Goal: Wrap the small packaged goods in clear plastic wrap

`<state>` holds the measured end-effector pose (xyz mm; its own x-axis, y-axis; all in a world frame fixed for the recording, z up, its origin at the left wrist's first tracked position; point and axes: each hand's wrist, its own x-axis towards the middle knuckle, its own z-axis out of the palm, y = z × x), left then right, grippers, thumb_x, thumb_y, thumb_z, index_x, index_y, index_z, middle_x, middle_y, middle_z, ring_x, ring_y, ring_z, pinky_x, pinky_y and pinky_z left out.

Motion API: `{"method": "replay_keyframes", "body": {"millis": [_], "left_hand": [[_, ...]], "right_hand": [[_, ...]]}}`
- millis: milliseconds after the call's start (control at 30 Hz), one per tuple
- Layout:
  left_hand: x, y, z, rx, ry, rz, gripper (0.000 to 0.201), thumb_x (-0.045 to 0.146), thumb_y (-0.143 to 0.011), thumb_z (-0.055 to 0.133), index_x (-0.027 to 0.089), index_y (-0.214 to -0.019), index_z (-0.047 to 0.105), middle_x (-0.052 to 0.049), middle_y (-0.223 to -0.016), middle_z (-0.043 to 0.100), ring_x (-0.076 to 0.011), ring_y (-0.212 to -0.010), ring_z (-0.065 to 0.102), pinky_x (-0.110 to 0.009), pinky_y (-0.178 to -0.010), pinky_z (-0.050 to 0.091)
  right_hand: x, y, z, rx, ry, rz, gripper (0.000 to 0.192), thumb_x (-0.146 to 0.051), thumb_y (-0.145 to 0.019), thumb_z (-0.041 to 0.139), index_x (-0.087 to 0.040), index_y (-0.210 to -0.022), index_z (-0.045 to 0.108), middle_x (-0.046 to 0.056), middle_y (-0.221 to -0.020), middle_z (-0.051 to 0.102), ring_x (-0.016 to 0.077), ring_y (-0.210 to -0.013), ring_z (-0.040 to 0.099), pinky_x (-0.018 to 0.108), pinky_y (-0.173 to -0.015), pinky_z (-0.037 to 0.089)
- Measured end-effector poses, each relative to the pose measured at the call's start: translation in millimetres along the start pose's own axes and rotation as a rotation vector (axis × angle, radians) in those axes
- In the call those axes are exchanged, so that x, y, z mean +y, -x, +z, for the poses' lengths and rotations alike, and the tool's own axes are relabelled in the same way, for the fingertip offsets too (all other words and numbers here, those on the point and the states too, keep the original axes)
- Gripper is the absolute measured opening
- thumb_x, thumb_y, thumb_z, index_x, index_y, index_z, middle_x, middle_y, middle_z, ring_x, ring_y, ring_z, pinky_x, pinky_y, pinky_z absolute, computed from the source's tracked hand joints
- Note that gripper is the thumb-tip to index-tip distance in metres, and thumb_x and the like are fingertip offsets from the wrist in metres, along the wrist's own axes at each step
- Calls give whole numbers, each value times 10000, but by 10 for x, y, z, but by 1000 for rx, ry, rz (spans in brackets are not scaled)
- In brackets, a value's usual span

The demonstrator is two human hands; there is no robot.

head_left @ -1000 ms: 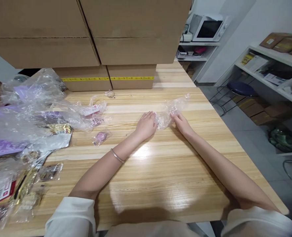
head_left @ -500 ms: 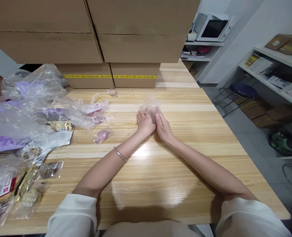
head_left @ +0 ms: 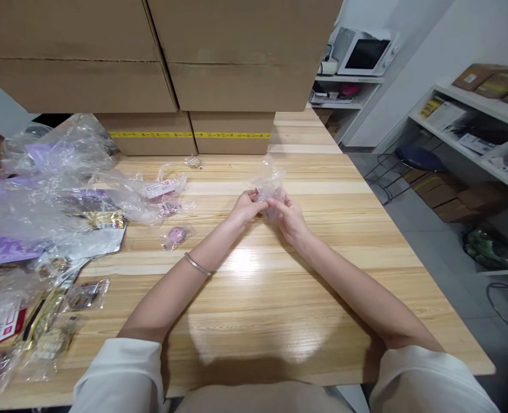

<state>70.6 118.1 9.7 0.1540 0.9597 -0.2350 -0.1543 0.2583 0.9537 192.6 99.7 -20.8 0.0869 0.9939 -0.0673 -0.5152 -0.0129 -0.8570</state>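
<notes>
Between my hands, over the middle of the wooden table, is a crumpled clear plastic bag (head_left: 269,179); what is inside it, if anything, I cannot make out. My left hand (head_left: 249,205) pinches the bag's left side. My right hand (head_left: 292,217) grips its right side, thumb toward the left hand. To the left lies a small purple item in a clear wrapper (head_left: 177,235), untouched. Another small wrapped piece (head_left: 193,163) rests near the boxes.
Clear and purple plastic packaging (head_left: 65,189) is heaped along the table's left side, with several small wrapped pieces. Large cardboard boxes (head_left: 237,86) are stacked at the back. Beyond the table's right edge are a blue stool (head_left: 419,158), shelves and a microwave (head_left: 366,54).
Both hands have changed from lying over the bag to holding its sides with the fingers. The bag now stands up more between them. My left wrist has shifted slightly left.
</notes>
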Motion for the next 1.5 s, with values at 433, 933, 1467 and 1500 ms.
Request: {"method": "replay_keyframes", "body": {"millis": [433, 933, 1467, 1500], "left_hand": [[-106, 93, 167, 65, 331, 97, 901, 217, -666, 877, 319, -1445, 435, -69, -1360, 578, -205, -1234, 581, -329, -1039, 465], [-70, 127, 193, -53, 322, 25, 430, 195, -549, 914, 131, -933, 734, -68, -872, 766, -188, -785, 709, -330, -835, 545], [137, 160, 168, 62, 277, -15, 246, 295, -716, 825, 137, -837, 681, -57, -828, 724, -185, -796, 672, -305, -823, 504], [174, 180, 165, 50, 244, -1, 213, 312, -754, 791, 143, -817, 678, -55, -814, 720, -197, -812, 675, -316, -841, 501]], "right_hand": [[-334, -49, 96, 52, -316, 77, 262, -335, -1010, 429, -219, -968, 660, 10, -963, 762, 153, -987, 705, 317, -932, 575], [-466, 5, -64, -148, 683, -552, 443, -491, -914, 567, -231, -1260, 665, 72, -1336, 655, 275, -1309, 556, 470, -1103, 444], [-294, 144, -71, -375, 1532, -814, 711, -350, -859, 586, -80, -1494, 415, 215, -1557, 386, 396, -1435, 349, 576, -1155, 281], [-314, 138, -77, -340, 1503, -772, 667, -320, -850, 603, -116, -1469, 462, 209, -1525, 438, 400, -1382, 417, 571, -1116, 329]]}}
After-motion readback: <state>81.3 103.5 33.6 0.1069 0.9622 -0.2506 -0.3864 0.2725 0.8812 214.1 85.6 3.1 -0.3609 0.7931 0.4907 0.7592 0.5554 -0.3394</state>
